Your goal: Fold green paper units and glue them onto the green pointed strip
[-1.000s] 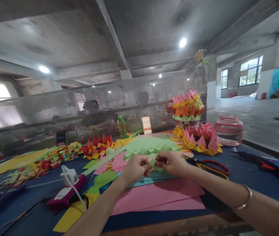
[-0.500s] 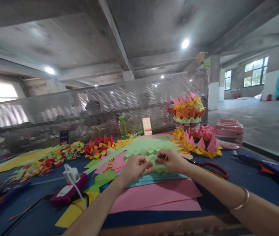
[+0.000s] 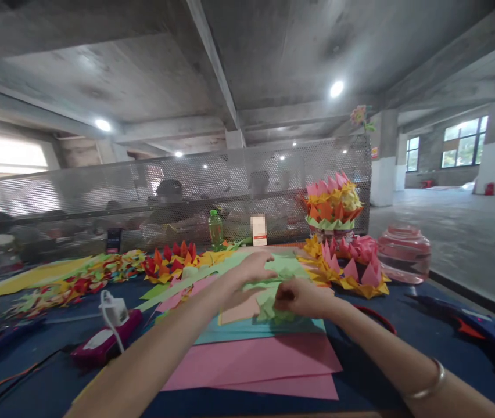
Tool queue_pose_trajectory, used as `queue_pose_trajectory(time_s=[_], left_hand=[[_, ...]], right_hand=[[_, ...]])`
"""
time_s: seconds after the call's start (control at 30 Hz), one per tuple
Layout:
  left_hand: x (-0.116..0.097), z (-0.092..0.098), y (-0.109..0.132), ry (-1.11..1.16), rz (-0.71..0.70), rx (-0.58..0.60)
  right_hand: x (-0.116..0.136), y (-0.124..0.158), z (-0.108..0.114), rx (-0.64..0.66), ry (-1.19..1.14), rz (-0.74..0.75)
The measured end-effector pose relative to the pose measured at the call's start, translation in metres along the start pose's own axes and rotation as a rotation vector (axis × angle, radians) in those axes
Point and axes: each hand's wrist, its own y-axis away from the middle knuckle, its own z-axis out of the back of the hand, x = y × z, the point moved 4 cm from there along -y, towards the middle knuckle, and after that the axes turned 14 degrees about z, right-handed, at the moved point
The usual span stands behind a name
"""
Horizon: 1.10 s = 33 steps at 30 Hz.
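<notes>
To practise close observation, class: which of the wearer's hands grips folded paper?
The right hand, closed on the folded light-green paper; the left hand is open.

Dim grey hall, bright lamps, soft wide-lens picture
Ceiling lamps (image 3: 337, 88) glare white at left and right; the far-left window (image 3: 6, 152) is blown out, while the far-right window (image 3: 465, 142) keeps some green; figures behind the mesh screen (image 3: 291, 159) look hazy; folds of the pale green paper (image 3: 269, 306) are soft; the glue gun (image 3: 476, 322) stretches toward the right edge; the far-right top corner darkens
</notes>
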Motion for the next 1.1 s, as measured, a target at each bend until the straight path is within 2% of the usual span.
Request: queue_pose_trajectory(time_s=[0.07, 0.17, 0.27, 0.33, 0.43, 0.53, 0.63, 0.7, 0.8, 0.9, 1.0, 1.1], left_hand=[[-0.015, -0.013, -0.020, -0.047, -0.004, 0.082], [-0.033, -0.033, -0.038, -0.113, -0.017, 0.180], [-0.043, -0.044, -0.044, -0.151, -0.031, 0.210], [-0.045, -0.044, -0.041, -0.165, -0.041, 0.209], [-0.046, -0.029, -0.032, -0.176, -0.054, 0.178], [-0.046, -0.002, -0.017, -0.187, -0.034, 0.124], [-0.041, 0.022, 0.004, -0.198, 0.006, 0.095], [-0.033, 0.029, 0.021, -0.194, 0.030, 0.083], [-0.017, 0.027, 0.048, -0.170, 0.060, 0.077], [-0.002, 0.015, 0.069, -0.134, 0.080, 0.066], [0.008, 0.004, 0.078, -0.116, 0.096, 0.063], [0.012, -0.002, 0.080, -0.109, 0.089, 0.056]], right_hand=[[0.005, 0.000, -0.010, 0.051, 0.016, -0.013], [0.011, 0.001, -0.014, 0.097, 0.043, -0.024], [0.014, 0.001, -0.010, 0.113, 0.055, -0.029], [0.014, 0.002, -0.008, 0.117, 0.054, -0.030], [0.013, 0.003, -0.007, 0.123, 0.040, -0.031], [0.012, 0.004, -0.009, 0.133, 0.024, -0.035], [0.011, 0.004, -0.010, 0.142, 0.022, -0.036], [0.009, 0.004, -0.010, 0.143, 0.030, -0.036], [0.005, 0.006, -0.012, 0.153, 0.050, -0.040], [0.004, 0.008, -0.014, 0.174, 0.091, -0.054], [0.008, 0.010, -0.009, 0.184, 0.144, -0.060], [0.016, 0.014, 0.006, 0.168, 0.179, -0.058]])
